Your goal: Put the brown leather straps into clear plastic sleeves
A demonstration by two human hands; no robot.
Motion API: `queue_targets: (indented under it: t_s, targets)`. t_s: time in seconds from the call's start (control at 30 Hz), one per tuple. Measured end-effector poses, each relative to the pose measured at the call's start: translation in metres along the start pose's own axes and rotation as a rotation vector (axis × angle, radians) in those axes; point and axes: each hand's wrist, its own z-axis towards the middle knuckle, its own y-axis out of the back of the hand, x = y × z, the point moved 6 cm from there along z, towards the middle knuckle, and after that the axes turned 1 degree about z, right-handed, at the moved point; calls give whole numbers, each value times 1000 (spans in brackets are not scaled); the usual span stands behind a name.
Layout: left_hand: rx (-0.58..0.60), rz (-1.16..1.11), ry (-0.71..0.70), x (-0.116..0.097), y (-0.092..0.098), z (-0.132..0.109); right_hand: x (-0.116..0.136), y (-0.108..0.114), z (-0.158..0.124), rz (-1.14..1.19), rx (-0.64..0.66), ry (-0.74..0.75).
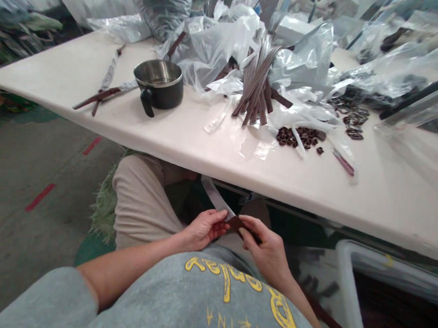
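Strap (236, 225), dark brown, held in left grip (204, 229) and right grip (264, 242), below the near edge of the table (213, 141). Left: pinching where brown meets a pale, film-like covering (216, 198). Right: pinching the brown portion nearby. Progress, by judgement: part-way, with covering over the stretch beyond the grips and bare brown between them. Possibly done: film-wrapped straps (108, 76) on the table, ahead and left of the grips, beside a black saucepan (164, 94). Possibly left: bundle of brown strips (261, 84) ahead of the grips; heap of small brown loops (299, 138) ahead and right, near a pink-handled tool (343, 163). Right of both grips: white-rimmed bin (346, 273), contents dark and unclear. Quantity remaining: not determinable.
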Motion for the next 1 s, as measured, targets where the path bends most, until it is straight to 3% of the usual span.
queue_targets:
  t_s: [0.1,0.17,0.23,0.33,0.43,0.6,0.73,0.87,1.0]
  targets:
    - [-65,-6,-82,-17,11,2,-8,0,-4,138,204,-162]
    - [-132,-29,-134,-30,22,4,-12,11,-21,158,352,-256]
    - [-190,-52,-178,-42,33,6,-18,28,-40,165,405,-334]
    - [-206,-30,-184,-47,37,7,-27,48,-61,147,377,-411]
    - [-160,24,-122,-36,27,6,-28,49,-61,93,323,-399]
    - [-50,124,-41,-8,6,0,-18,17,-24,101,256,-283]
    - [-18,189,4,5,0,-2,-5,-12,6,136,245,-178]
    - [-7,196,-62,-4,2,-5,-1,-18,12,206,271,-152]
    - [-52,146,-128,-21,12,-6,-8,1,-13,249,330,-224]
